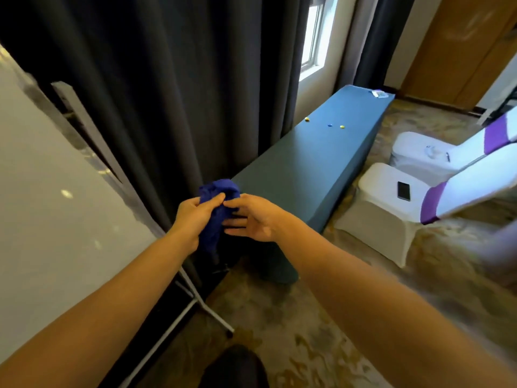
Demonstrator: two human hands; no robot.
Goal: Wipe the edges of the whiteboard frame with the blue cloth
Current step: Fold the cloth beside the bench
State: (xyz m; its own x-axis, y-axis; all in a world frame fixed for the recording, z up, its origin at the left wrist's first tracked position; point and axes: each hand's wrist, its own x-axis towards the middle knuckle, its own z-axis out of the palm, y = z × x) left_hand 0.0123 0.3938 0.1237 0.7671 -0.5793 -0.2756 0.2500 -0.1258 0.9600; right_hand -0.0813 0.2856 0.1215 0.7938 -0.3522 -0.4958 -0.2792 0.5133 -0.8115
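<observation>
Between the fingers: blue cloth [217,217], bunched, in mid-air just right of the whiteboard frame [131,203].
Left hand [193,217]: fingers closed, pinching the cloth's top.
Right hand [253,217]: fingers spread, loosely touching the cloth; likely refolding before wiping.
Hidden: the frame's top is cut off; the board is blurred.

Cloth [216,217] sits btwn my hands, left hand [193,219] pinching it from one side, right hand [253,217] touching it from the other. Whiteboard [56,205] w/ its frame edge [134,197] is left of my fingers, stand legs [195,301] below them, curtain [167,93] behind. Table [313,158] runs ahead and right of my fingers; two chairs [391,197] further right, phone [403,191] on the nearer seat.
</observation>
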